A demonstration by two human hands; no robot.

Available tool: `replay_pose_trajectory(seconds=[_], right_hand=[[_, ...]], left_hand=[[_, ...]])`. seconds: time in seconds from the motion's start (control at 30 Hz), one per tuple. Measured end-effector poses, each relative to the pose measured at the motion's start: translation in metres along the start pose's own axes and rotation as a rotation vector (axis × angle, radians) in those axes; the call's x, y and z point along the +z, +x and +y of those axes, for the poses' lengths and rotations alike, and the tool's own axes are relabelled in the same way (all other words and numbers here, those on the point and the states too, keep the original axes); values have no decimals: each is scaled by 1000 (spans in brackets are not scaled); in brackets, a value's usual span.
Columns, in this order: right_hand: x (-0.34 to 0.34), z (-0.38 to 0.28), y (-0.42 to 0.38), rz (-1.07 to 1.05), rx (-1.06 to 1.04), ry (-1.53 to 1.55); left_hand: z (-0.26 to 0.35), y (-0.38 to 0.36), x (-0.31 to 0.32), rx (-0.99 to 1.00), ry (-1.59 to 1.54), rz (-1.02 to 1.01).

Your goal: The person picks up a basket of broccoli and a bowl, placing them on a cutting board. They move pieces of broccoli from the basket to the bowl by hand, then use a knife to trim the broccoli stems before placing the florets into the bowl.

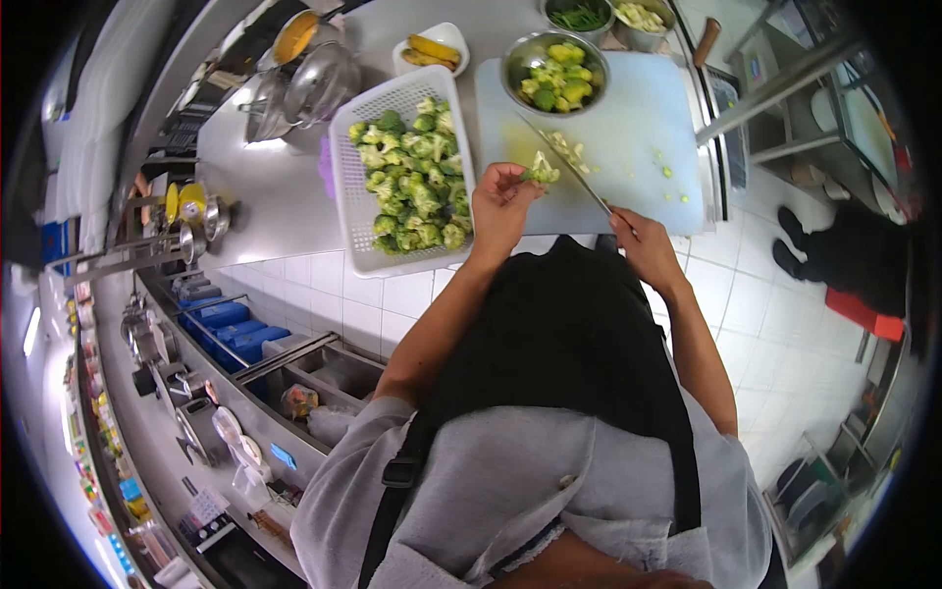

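Right hand point(643, 243), fist closed on knife point(567, 165) handle; blade's long axis runs far-left, tip toward steel bowl point(555, 71). Left hand point(500, 201) pinches broccoli floret point(541, 173) against the blade on white cutting board point(638, 128). White basket point(400, 172) of florets lies left.

Both bare forearms extend forward from the torso, elbows bent and held close to the body. Left hand point(500, 206): fingers curled inward, fingertips pinched together at the front, wrist nearly straight. Right hand point(643, 245): closed in a fist-like grip, knuckles up, wrist slightly flexed. The two hands are near each other, not touching.
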State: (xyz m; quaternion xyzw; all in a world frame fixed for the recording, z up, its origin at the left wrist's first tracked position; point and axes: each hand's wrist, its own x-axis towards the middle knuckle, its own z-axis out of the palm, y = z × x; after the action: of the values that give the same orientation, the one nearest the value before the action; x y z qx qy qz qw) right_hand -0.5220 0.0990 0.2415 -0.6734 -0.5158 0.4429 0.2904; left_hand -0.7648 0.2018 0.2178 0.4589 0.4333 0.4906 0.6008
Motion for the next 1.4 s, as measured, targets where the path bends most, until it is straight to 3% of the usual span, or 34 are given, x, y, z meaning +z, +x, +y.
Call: replay_pose_trajectory(seconds=[0.13,0.17,0.27,0.3,0.4,0.43,0.5,0.57,0.83,1.0,1.07,1.1,1.23,1.37,1.4], right_hand=[[2,-8,0,3,18,-1],[2,-12,0,-3,41,-16],[4,-21,2,-12,-3,-111],[8,-17,3,26,-80,-113],[14,-19,10,20,-99,-125],[15,-13,12,3,-166,-40],[13,3,18,-49,-275,120],[19,-1,22,-15,-96,-65],[22,-21,17,-17,72,-215],[27,-1,19,44,-81,-200],[24,-21,19,-51,151,-220],[28,1,22,31,-9,-222],[31,-1,20,57,19,-199],[34,24,24,73,-139,-97],[31,24,26,26,-55,-222]], left_hand=[[35,21,-30,84,-217,107],[44,30,-45,114,-146,172],[90,49,-50,275,405,625],[99,41,-49,278,491,550],[169,-12,7,735,556,-63],[196,-33,33,835,413,-230],[232,-65,55,897,411,-656],[239,-80,68,948,403,-792],[245,-102,86,1028,336,-790],[251,-111,104,1067,306,-804],[247,-116,113,1056,287,-808],[248,-114,112,1062,284,-810],[252,-117,94,1045,262,-807],[254,-116,88,1074,299,-749],[255,-117,94,1091,314,-741]])
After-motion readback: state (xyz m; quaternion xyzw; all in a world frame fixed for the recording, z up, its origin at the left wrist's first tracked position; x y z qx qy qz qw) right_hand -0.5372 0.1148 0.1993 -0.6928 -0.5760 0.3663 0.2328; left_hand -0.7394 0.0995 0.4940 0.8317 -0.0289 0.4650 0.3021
